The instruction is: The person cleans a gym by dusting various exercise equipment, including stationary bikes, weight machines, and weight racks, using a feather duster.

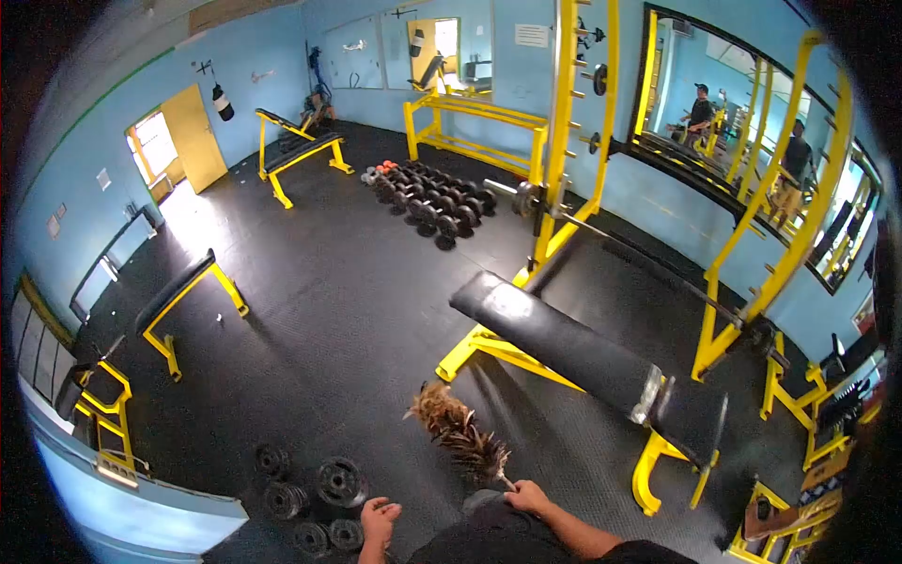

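My right hand (pixel 529 497) is closed around the handle of a feather duster (pixel 460 435). Its brown and dark feathers point away from me, over the black floor. My left hand (pixel 380 519) hangs low with nothing in it, its fingers loosely bent and apart. Beside it on the floor lie several dark weight plates (pixel 342 482). To the right of the duster stands a bench (pixel 564 338) with a black padded top and yellow legs; the feathers are apart from it in this view.
A barbell (pixel 648 265) rests across a yellow rack (pixel 561 113) beyond the bench. Rows of dumbbells (pixel 432 197) lie farther back. Two more padded benches (pixel 178 291) stand at the left and back. A mirror (pixel 723 103) hangs on the right wall; a yellow door (pixel 194 141) stands ajar.
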Tool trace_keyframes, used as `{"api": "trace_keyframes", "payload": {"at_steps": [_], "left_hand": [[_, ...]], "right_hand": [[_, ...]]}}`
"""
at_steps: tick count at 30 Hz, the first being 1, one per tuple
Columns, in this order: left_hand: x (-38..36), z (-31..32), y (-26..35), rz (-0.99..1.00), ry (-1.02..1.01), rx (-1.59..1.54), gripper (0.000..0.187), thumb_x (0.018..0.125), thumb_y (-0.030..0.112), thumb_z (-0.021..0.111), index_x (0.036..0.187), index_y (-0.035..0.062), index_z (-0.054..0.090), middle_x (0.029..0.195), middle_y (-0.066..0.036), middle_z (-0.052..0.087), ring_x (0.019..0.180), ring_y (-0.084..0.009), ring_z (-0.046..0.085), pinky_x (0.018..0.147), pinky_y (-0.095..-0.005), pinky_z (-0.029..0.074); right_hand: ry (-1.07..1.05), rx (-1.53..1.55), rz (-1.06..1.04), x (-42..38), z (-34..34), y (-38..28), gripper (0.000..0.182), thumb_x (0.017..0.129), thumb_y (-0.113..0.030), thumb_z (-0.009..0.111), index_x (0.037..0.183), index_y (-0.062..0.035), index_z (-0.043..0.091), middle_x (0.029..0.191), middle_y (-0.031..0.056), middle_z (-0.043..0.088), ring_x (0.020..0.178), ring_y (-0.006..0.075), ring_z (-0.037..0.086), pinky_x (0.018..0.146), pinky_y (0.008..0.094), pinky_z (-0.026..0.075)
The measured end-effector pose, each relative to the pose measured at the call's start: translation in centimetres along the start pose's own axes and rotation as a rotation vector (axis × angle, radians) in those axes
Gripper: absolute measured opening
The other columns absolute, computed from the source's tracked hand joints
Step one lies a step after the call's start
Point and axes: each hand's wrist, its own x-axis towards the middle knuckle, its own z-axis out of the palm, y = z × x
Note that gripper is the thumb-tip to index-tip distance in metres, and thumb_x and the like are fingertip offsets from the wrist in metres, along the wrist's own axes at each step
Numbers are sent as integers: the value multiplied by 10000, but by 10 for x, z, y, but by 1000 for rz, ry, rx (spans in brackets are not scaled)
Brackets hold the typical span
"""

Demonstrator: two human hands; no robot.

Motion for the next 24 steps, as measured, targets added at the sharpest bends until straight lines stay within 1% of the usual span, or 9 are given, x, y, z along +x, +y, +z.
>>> {"api": "trace_keyframes", "payload": {"at_steps": [7,8,13,15,17,18,21,22,24], "left_hand": [[117,-19,88,174,165,-59,271,812,-6,644,1067,-26,552,788,-53,597,676,-110,561,637,-249,468],[135,-20,96,165,181,-38,258,819,2,641,1061,-26,555,785,-49,591,650,-101,546,605,-244,460],[232,-23,152,103,118,-109,141,869,113,627,948,7,578,681,-13,549,498,-93,473,434,-247,386],[274,-27,197,99,189,-2,107,897,121,589,902,15,571,673,-24,542,477,-97,461,418,-247,378],[321,-27,240,-15,231,-251,107,908,118,567,881,15,554,663,-41,535,473,-109,457,421,-254,389],[383,-51,227,7,-77,-354,104,874,92,609,907,24,538,670,-47,540,511,-111,487,439,-258,415],[437,-36,303,110,-79,-81,198,817,64,666,953,24,527,683,-40,548,553,-110,519,463,-254,429],[439,-24,343,147,-86,-35,251,767,-22,670,989,-42,554,649,-30,552,505,-70,467,470,-254,409],[461,-8,410,155,-142,136,257,760,-28,671,989,-40,555,660,-27,555,527,-73,478,490,-246,416]], "right_hand": [[-175,-45,-167,158,-73,-200,422,795,-358,655,978,22,641,856,163,646,789,272,623,700,386,475],[-149,38,-266,180,-81,-227,428,811,-363,646,969,33,633,833,156,636,749,263,613,673,389,467],[-92,148,-282,268,-90,-343,409,809,-348,661,1025,-3,616,788,114,626,706,198,593,638,374,463],[-99,193,-121,292,-88,-376,392,806,-337,665,1028,-18,617,753,102,622,651,183,581,590,370,462],[-32,179,-212,341,-61,-367,428,780,-366,669,1028,-23,608,725,97,618,568,200,581,518,347,465],[-50,190,-125,350,-62,-380,340,785,-313,639,972,-29,623,713,82,604,538,178,545,482,340,434],[-88,316,72,376,-87,-420,208,791,-232,584,867,-43,625,667,62,563,493,151,492,420,332,383],[-134,411,152,380,-94,-430,164,791,-204,559,819,-51,612,632,59,537,478,146,475,394,331,364],[-120,548,149,398,-106,-444,106,813,-122,496,870,-67,565,620,45,491,445,132,439,357,311,328]]}}
